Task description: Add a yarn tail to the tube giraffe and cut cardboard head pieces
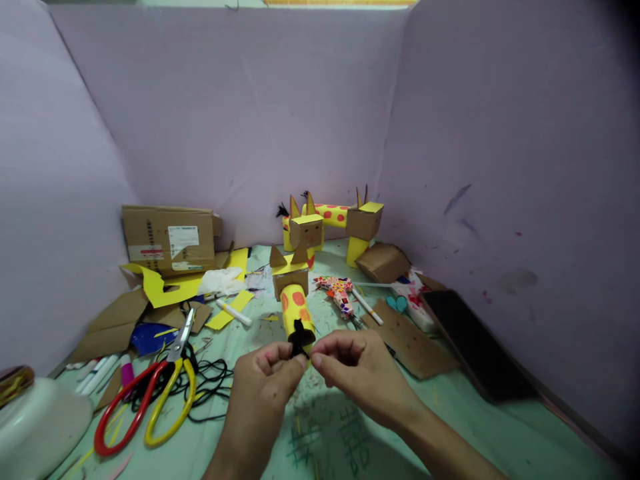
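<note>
A cardboard toy animal [295,305] with a yellow, orange-spotted tube body and a box head with pointed ears stands before me, its rear end facing me. A tuft of black yarn [299,331] hangs at that end. My left hand [267,377] pinches the yarn's lower part between thumb and forefinger. Close on the other side, my right hand [360,370] has its thumb and forefinger pressed together beside the tuft; what lies between them is too small to make out. Two similar spotted animals, one with a near box head [307,233] and one with a farther head [363,223], stand behind.
Large scissors [173,373] and tangled black yarn [213,383] lie left, near markers [100,373] and yellow paper scraps [173,287]. A patterned glue gun [337,290], a cardboard sheet [410,340] and a dark phone [475,347] lie right. Pale walls [260,120] enclose the table.
</note>
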Demonstrator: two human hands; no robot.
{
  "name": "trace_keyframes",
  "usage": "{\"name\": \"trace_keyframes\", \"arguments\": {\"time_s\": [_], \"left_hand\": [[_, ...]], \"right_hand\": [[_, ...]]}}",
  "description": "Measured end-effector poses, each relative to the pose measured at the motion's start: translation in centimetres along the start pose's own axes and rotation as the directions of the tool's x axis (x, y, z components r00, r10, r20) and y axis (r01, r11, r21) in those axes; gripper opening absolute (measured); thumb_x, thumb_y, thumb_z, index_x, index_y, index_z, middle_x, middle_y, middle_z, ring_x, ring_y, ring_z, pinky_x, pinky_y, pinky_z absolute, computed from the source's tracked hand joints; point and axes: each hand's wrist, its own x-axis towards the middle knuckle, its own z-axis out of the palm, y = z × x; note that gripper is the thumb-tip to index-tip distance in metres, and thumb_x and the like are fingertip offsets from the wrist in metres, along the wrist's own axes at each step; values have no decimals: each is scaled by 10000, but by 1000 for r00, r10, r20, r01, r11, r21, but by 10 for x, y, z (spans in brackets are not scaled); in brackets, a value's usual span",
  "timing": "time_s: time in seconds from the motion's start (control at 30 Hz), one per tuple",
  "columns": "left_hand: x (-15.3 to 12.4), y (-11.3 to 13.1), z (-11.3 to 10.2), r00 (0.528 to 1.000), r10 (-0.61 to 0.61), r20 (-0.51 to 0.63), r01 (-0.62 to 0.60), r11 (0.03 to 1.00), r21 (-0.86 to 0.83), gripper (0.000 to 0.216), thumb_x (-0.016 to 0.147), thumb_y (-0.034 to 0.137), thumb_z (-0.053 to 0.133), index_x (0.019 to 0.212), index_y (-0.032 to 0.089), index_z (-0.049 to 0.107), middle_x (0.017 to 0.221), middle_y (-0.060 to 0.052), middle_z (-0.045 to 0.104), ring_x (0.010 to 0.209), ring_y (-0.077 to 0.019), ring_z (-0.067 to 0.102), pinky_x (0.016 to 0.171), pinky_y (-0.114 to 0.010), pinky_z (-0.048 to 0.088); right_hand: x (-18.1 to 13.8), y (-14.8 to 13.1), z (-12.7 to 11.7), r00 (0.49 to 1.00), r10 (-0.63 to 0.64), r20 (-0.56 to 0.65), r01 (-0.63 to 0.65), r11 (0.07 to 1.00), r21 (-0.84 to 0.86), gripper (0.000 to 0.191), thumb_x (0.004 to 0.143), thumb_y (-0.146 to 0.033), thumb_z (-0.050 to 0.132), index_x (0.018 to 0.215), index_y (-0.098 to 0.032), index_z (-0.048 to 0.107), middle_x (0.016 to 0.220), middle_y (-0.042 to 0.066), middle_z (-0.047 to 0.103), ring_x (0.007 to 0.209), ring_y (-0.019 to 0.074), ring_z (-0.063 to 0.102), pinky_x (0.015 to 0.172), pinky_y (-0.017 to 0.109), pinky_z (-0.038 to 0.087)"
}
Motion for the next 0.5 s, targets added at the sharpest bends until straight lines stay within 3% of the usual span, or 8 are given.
{"name": "trace_keyframes", "arguments": {"time_s": [0.23, 0.5], "left_hand": [[-2, 6, 3, 1000, 5, -15, -4, 1000, 9, 184, 544, 289, 670, 569, 124, 594, 462, 48, 450, 441, -58, 318, 424, -183, 237], [-1, 7, 3, 999, 19, -37, -17, 998, 57, 189, 591, 303, 636, 617, 117, 611, 428, 79, 363, 418, -48, 245, 401, -186, 181]], "right_hand": [[0, 5, 3, 999, -54, -5, 53, 996, -76, 57, 661, -198, 571, 638, -153, 599, 521, -35, 491, 479, 76, 398, 459, 201, 302], [2, 1, 4, 998, -42, -42, 43, 999, 6, 35, 631, -166, 532, 597, -170, 534, 491, -68, 411, 457, 65, 351, 450, 196, 283]]}}
